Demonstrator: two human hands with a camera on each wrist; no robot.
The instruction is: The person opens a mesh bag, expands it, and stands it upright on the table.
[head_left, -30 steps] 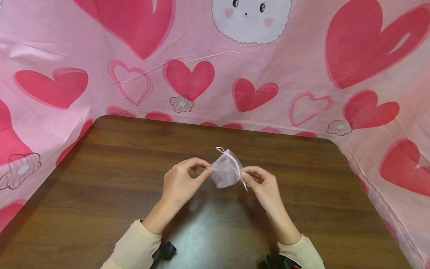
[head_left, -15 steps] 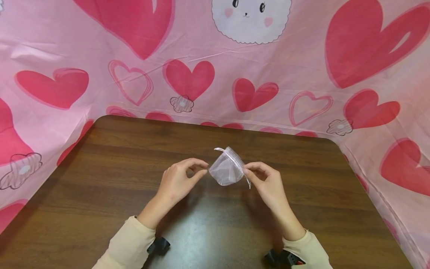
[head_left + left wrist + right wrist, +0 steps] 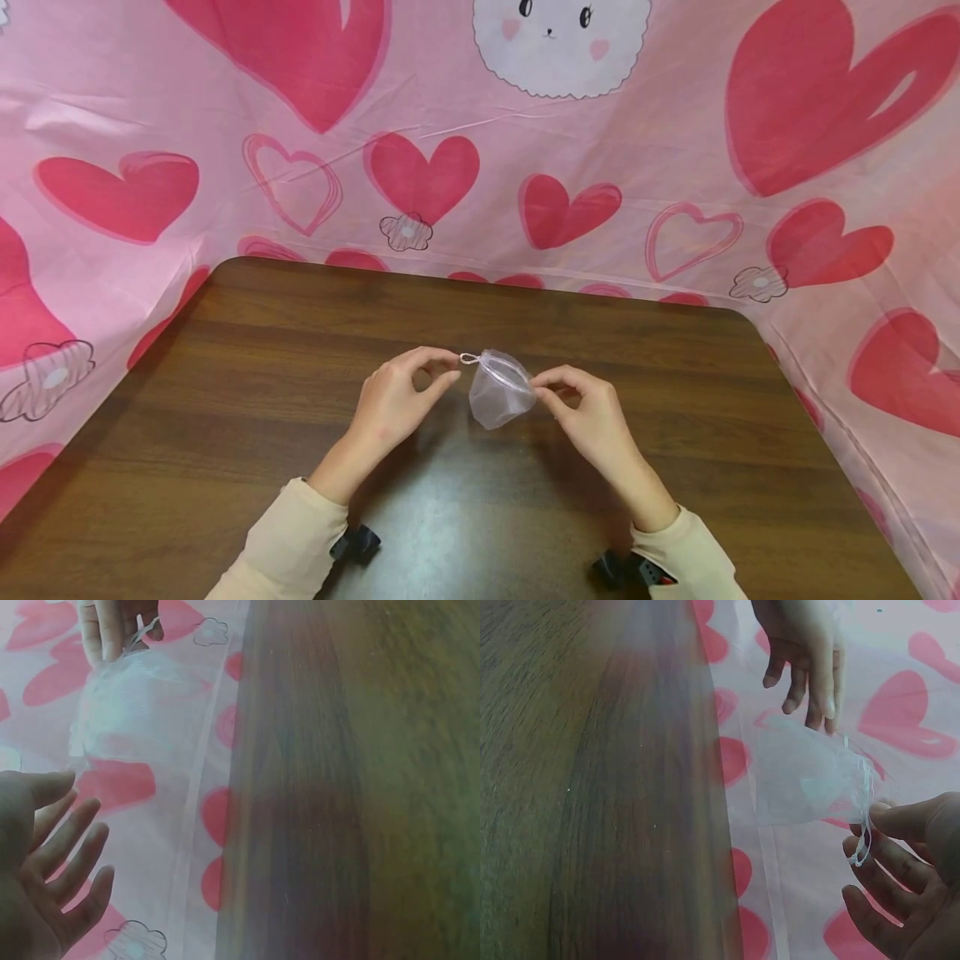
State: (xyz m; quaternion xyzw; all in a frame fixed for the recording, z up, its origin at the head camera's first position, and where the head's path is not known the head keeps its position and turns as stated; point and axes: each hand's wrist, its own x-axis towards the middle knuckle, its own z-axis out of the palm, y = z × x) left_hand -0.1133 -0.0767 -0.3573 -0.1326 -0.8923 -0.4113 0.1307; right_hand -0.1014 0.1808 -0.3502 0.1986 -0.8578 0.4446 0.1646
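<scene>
A small sheer white drawstring pouch [image 3: 498, 393] hangs just above the brown wooden table [image 3: 225, 400], its mouth turned up. My right hand [image 3: 542, 390] pinches the pouch's rim and drawstring between thumb and forefinger; in the right wrist view the right hand [image 3: 874, 840] holds the gathered edge of the pouch [image 3: 802, 780]. My left hand [image 3: 450, 369] is beside the pouch's string loop with thumb and forefinger apart. In the left wrist view the left hand [image 3: 67, 840] has loose, spread fingers, apart from the pouch [image 3: 127, 705].
A pink cloth with red hearts [image 3: 420, 175] rises behind the table and drapes along both sides. The table's far edge [image 3: 480, 279] lies close behind the hands. Black wrist mounts [image 3: 356, 542] show at both cuffs.
The left hand has let go of the pouch's corner. The pouch has dropped lower and turned mouth-up, now hanging from the right hand alone.
</scene>
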